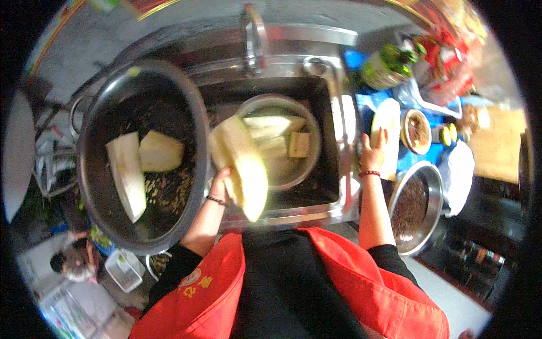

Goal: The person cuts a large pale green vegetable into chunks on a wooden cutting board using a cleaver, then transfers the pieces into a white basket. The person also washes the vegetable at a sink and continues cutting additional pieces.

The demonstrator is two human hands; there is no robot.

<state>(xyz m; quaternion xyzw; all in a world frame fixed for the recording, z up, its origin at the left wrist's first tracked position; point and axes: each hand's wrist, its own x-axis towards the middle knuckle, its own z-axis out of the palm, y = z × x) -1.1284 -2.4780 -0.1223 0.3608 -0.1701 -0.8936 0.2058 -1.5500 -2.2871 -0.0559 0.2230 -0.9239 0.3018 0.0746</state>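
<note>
Over the sink [333, 195], my left hand [220, 186] grips the side of a long, pale peeled gourd piece [245, 169], held tilted. Behind it a round basin [316, 141] stands in the sink with more pale pieces [276, 127] and a small blocky piece [299, 144]. To the right, my right hand [375, 153] lies against a long whitish piece [387, 118] on the blue-covered counter, its fingers stretched out and thumb apart. Two more peeled pieces, one long [127, 175] and one short [161, 151], lie in the large metal basin [197, 113] at the left.
A faucet [254, 42] rises behind the sink. On the right counter are a small bowl of brown stuff [416, 131], a metal bowl with dark contents [412, 212], a green bottle [389, 62] and red bags [449, 65]. A person [76, 260] and white basket [124, 270] are lower left.
</note>
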